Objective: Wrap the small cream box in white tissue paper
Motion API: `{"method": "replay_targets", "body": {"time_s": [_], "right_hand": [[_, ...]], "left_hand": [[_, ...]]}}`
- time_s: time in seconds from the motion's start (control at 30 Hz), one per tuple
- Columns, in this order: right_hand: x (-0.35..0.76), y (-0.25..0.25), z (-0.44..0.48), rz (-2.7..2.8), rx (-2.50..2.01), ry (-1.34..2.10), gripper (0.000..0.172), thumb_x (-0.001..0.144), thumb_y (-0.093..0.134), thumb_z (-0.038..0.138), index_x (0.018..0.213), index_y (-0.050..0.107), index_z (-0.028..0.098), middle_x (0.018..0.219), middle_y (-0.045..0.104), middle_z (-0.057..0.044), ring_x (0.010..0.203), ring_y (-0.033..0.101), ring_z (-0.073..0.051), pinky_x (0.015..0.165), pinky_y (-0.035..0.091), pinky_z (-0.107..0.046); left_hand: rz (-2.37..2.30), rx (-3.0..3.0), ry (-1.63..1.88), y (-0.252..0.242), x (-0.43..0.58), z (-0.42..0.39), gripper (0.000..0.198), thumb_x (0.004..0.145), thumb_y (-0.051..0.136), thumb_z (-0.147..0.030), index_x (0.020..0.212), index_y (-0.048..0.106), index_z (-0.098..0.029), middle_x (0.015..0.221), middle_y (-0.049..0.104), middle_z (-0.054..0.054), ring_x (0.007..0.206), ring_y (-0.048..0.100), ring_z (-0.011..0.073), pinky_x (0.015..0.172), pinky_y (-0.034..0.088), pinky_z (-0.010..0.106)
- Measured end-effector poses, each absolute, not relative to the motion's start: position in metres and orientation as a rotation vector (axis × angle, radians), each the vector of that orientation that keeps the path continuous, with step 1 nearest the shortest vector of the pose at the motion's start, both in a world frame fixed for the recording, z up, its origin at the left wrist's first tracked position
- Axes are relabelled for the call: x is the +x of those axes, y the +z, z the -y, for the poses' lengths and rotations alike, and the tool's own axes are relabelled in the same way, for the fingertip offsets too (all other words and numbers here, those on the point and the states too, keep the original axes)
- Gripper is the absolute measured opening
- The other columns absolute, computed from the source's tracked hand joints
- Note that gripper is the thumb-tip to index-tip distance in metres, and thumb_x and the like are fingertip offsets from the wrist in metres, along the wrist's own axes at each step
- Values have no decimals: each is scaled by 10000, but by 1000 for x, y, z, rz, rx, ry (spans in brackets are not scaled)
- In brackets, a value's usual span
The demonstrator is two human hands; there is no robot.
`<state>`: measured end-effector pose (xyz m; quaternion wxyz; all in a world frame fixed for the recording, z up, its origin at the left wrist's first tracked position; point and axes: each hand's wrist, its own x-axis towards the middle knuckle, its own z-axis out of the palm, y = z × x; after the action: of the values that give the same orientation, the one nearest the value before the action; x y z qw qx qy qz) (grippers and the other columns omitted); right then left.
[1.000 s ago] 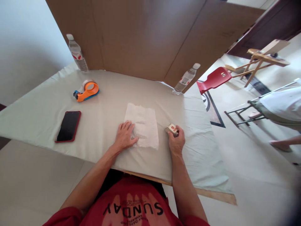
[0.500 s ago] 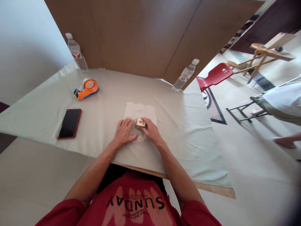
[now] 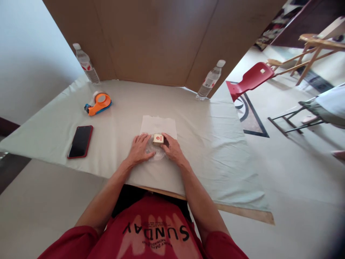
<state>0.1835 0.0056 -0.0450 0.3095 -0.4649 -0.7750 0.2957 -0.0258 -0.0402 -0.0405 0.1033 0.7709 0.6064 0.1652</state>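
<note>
A small cream-gold cardboard box (image 3: 158,139) with a red printed mark sits over clear, crinkled plastic (image 3: 157,153), possibly bubble wrap. The fingers and thumb of my right hand (image 3: 172,149) grip the box at its right side. My left hand (image 3: 139,148) lies flat with fingers stretched, pressing on the left edge of the plastic and holding nothing. Behind the box, a white paper-like sheet (image 3: 157,124) is spread on the cloth, partly covered by the plastic.
On the cloth-covered table (image 3: 121,118) lie a phone (image 3: 80,141) and an orange tape dispenser (image 3: 99,103). Water bottles stand at the back left (image 3: 86,65) and back right (image 3: 210,81), before a cardboard panel (image 3: 156,39). A red chair (image 3: 252,79) and a seated person (image 3: 331,106) are at right.
The box has turned slightly in my right hand and now sits squarer, its printed face upward. My left hand stays flat on the plastic. The whole view has shifted a little.
</note>
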Motion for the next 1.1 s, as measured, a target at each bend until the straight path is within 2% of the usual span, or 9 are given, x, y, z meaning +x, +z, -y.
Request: {"method": "replay_targets", "body": {"time_s": [0.2, 0.3, 0.4, 0.53, 0.63, 0.77, 0.87, 1.0, 1.1], "right_hand": [[174, -43, -1, 2010, -1229, 833, 619, 793, 606, 176, 1406, 519, 162, 1402, 621, -157, 1289, 590, -299, 1135, 416, -517], [178, -34, 4, 1912, -1255, 935, 673, 801, 630, 222, 1449, 459, 173, 1451, 562, -174, 1251, 613, -289, 1091, 466, -500], [195, -19, 15, 1856, -1282, 1000, 597, 846, 637, 323, 1411, 488, 200, 1434, 559, -162, 1190, 643, -268, 1013, 525, -460], [216, -3, 39, 2186, -1127, 907, 534, 825, 714, 397, 1314, 579, 230, 1375, 604, -130, 1268, 585, -282, 1071, 467, -472], [214, -4, 56, 2473, -1076, 696, 577, 785, 762, 320, 1324, 592, 203, 1445, 557, -170, 1311, 538, -327, 1075, 434, -512], [200, -18, 61, 2523, -1125, 463, 322, 846, 632, 110, 1157, 690, 168, 1327, 651, -162, 1190, 610, -290, 1006, 460, -456], [197, -23, 55, 2377, -1131, 406, 226, 914, 549, 111, 1041, 720, 189, 1199, 717, -127, 1103, 652, -243, 952, 479, -402], [201, -20, 46, 2224, -1141, 426, 193, 955, 528, 191, 996, 716, 210, 1093, 737, -105, 1004, 677, -225, 864, 509, -371], [202, -15, 38, 2168, -1156, 437, 174, 943, 536, 206, 946, 710, 209, 1113, 719, -111, 1029, 670, -230, 897, 519, -377]], "left_hand": [[-1772, 2269, 450, -42, -33, 39, 833, 771, 701, -470, 1488, 419, -152, 1565, 436, 191, 1482, 365, 338, 1233, 224, 528], [-1743, 2187, 497, -38, -40, 39, 842, 766, 702, -499, 1482, 426, -153, 1564, 437, 192, 1482, 363, 346, 1235, 232, 544], [-1701, 1986, 641, -27, -52, 49, 750, 859, 593, -524, 1498, 403, -181, 1575, 421, 170, 1459, 412, 294, 1200, 347, 480], [-1698, 1976, 768, -12, -69, 82, 643, 896, 583, -499, 1458, 458, -212, 1548, 456, 143, 1457, 411, 287, 1209, 344, 487], [-1674, 2157, 730, -13, -70, 106, 588, 876, 647, -435, 1406, 524, -214, 1525, 471, 152, 1471, 374, 321, 1205, 333, 526], [-1651, 2354, 639, -23, -56, 114, 590, 807, 731, -340, 1360, 583, -196, 1540, 443, 180, 1472, 341, 383, 1183, 333, 567], [-1660, 2388, 629, -27, -45, 103, 563, 793, 742, -291, 1331, 609, -192, 1530, 456, 183, 1463, 355, 383, 1185, 324, 564], [-1676, 2368, 743, -24, -30, 81, 397, 811, 719, -238, 1203, 675, -192, 1508, 489, 176, 1434, 417, 354, 1166, 357, 535], [-1667, 2301, 874, -20, -22, 64, 150, 847, 666, -207, 989, 711, -193, 1470, 542, 156, 1406, 472, 317, 1153, 381, 512]]}}
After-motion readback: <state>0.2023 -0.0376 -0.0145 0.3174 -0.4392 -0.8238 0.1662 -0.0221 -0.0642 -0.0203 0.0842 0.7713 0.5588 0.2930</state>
